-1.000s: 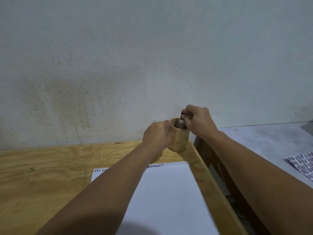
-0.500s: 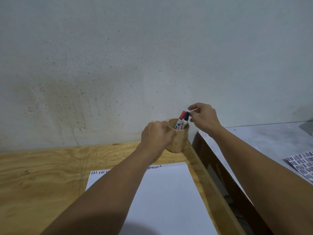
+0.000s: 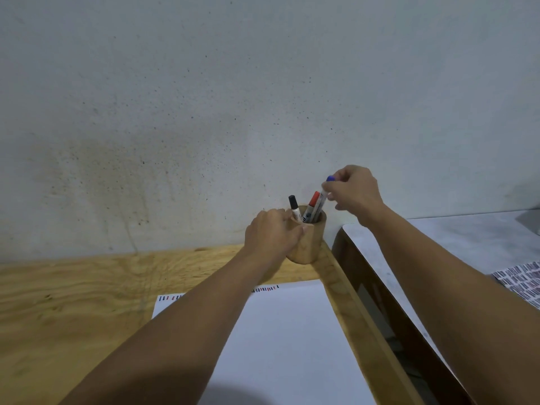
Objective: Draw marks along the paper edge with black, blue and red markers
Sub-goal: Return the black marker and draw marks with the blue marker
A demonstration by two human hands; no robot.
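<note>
A round wooden cup (image 3: 309, 247) stands at the far right corner of the plywood table, against the wall. My left hand (image 3: 273, 233) grips its left side. A black-capped marker (image 3: 294, 207) and a red-capped marker (image 3: 311, 206) stand in the cup. My right hand (image 3: 353, 191) pinches the blue-capped marker (image 3: 324, 197) near its top, its lower end still inside the cup. A white sheet of paper (image 3: 292, 340) lies in front of me, with short black, blue and red marks (image 3: 264, 289) along its far edge, partly hidden by my left forearm.
The plywood table (image 3: 73, 302) ends at a wooden rim on the right. Beyond a gap stands a grey table (image 3: 453, 244) carrying another sheet covered in coloured marks (image 3: 523, 283). A speckled grey wall rises right behind the cup.
My right hand has risen from the cup's mouth, drawing the blue-capped marker upward. The black and red caps now show. My left hand stays on the cup.
</note>
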